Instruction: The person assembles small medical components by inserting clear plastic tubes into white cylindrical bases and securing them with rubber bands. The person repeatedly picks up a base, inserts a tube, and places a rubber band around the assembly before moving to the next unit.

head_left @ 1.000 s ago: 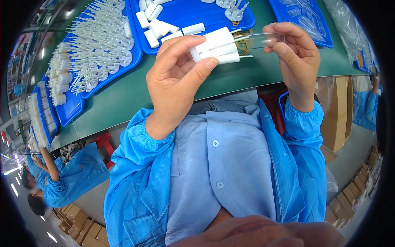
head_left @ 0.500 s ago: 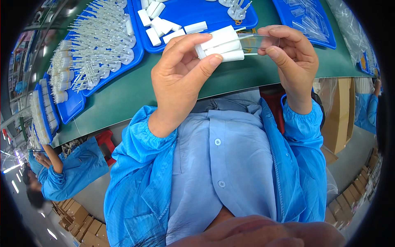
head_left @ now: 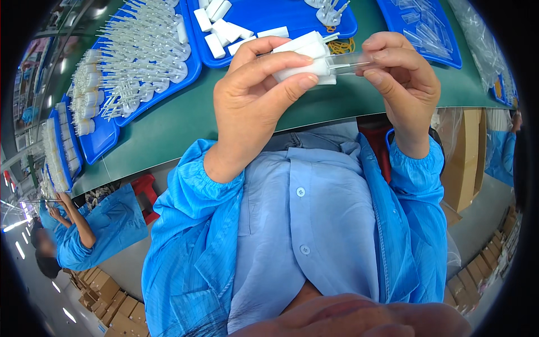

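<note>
Left hand (head_left: 252, 95) is gripping a stack of white blocks (head_left: 306, 56) chest-high; right hand (head_left: 401, 78) is pinching a clear tube (head_left: 351, 60) touching the stack. Beyond: green table (head_left: 185, 121) is carrying blue trays (head_left: 269, 19) of white parts. Co-worker in a blue coat (head_left: 101, 224) is sitting left; cardboard boxes (head_left: 106, 300) are lying on the floor.
</note>
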{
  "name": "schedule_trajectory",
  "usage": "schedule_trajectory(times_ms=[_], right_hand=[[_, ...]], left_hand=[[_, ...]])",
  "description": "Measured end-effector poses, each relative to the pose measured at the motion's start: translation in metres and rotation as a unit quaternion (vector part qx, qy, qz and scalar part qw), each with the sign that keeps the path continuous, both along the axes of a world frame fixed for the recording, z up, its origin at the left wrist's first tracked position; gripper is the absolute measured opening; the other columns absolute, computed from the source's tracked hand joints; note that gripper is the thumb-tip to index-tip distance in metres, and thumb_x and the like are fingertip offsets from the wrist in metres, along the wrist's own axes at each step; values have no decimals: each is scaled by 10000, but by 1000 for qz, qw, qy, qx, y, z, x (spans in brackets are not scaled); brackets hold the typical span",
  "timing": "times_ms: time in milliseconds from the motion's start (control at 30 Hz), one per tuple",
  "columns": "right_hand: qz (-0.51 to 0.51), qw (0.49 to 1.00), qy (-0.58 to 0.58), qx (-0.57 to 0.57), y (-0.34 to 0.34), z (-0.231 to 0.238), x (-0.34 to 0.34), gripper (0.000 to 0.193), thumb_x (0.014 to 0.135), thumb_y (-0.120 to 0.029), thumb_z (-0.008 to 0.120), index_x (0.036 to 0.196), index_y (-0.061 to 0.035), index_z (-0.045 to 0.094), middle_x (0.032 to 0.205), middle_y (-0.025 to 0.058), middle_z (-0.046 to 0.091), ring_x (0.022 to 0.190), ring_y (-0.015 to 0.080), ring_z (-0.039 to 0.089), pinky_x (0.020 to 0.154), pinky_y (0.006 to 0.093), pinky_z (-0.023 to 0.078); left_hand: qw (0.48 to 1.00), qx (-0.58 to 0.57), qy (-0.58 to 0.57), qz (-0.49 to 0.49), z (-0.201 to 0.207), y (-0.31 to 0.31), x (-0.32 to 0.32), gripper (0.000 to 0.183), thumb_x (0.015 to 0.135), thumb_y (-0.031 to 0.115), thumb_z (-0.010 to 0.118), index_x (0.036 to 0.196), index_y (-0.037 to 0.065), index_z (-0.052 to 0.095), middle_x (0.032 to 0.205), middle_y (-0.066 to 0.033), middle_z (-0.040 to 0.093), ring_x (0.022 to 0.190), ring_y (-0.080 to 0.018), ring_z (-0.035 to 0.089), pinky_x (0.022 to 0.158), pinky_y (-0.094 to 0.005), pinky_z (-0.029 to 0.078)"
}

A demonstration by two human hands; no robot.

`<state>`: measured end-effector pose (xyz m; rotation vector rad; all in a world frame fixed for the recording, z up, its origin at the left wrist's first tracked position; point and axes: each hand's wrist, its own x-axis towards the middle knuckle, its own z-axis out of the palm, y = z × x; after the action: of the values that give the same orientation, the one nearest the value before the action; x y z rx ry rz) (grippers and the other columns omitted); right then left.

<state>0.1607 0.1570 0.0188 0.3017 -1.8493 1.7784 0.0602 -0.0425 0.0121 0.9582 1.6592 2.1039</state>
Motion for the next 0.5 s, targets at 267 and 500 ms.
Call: schedule_trajectory(times_ms=[267,500], right_hand=[[19,1000,-3,-18,1,-1,0,200,810,100,649,996,26,643,1077,153,606,906,197,653,816,290,563],[20,999,-16,-23,0,1,1,208,807,93,654,1003,25,653,1067,156,617,895,199,657,807,283,563]], left_hand=[[999,-27,39,20,5,-2,0,226,751,-15,767,968,26,721,1175,-105,491,1042,-200,567,868,-301,524],[985,-40,162,32,6,-4,-5,209,736,-1,776,936,49,740,1165,-114,501,1060,-217,560,907,-322,496]])
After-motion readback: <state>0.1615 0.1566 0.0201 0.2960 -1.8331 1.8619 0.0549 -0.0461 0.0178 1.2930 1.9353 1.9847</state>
